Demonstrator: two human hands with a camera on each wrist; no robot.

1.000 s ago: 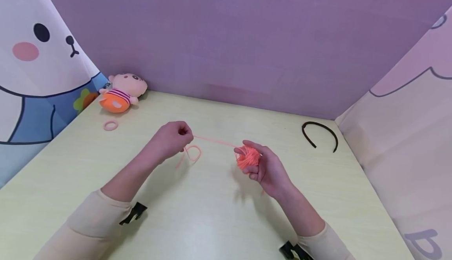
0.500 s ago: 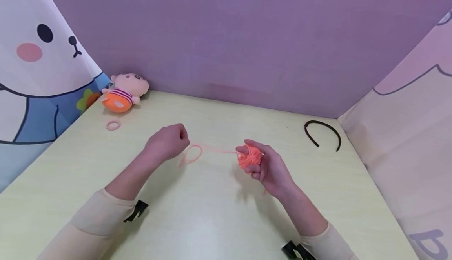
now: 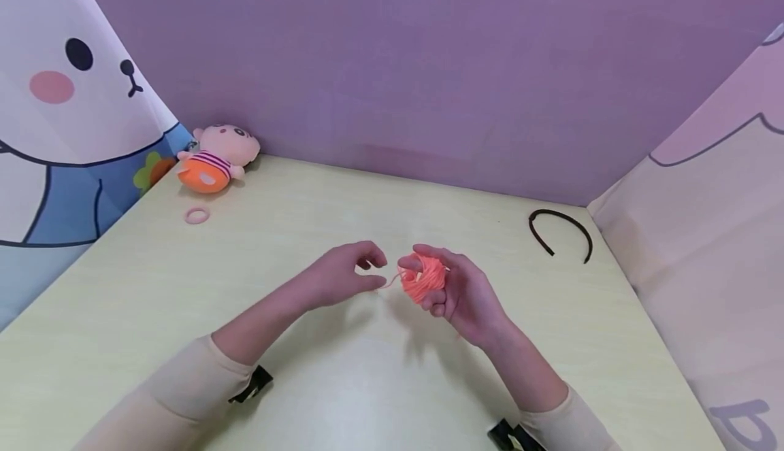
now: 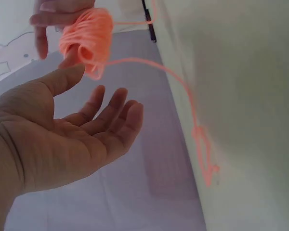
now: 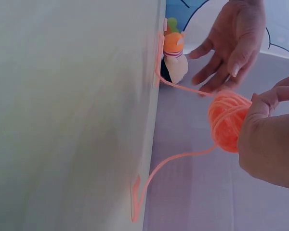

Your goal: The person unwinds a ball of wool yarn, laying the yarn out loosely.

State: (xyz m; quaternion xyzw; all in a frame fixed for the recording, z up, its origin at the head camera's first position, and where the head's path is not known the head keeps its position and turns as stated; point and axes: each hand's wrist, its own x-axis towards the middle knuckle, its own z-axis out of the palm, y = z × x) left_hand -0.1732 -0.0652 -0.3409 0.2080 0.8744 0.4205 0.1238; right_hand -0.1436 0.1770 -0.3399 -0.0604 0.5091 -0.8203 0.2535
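Observation:
A bundle of coral-orange yarn (image 3: 428, 278) is wound around the fingers of my right hand (image 3: 468, 298), which holds it above the middle of the table. Two loose strands leave the bundle and droop to the tabletop, as the right wrist view shows around the yarn (image 5: 227, 120). My left hand (image 3: 343, 275) is just left of the bundle, thumb and fingers spread apart with nothing gripped. In the left wrist view the yarn (image 4: 89, 41) lies beyond the thumb tip of the left hand (image 4: 82, 130).
A plush doll (image 3: 216, 158) in orange lies at the back left, with a pink ring (image 3: 197, 215) in front of it. A black headband-like arc (image 3: 560, 233) rests at the back right. Purple cloth (image 3: 392, 77) closes off the table's far side.
My left hand has released the strand it was drawing out, opened and moved right toward the bundle. The stretched strand has gone slack. My right hand stays nearly in place with the yarn.

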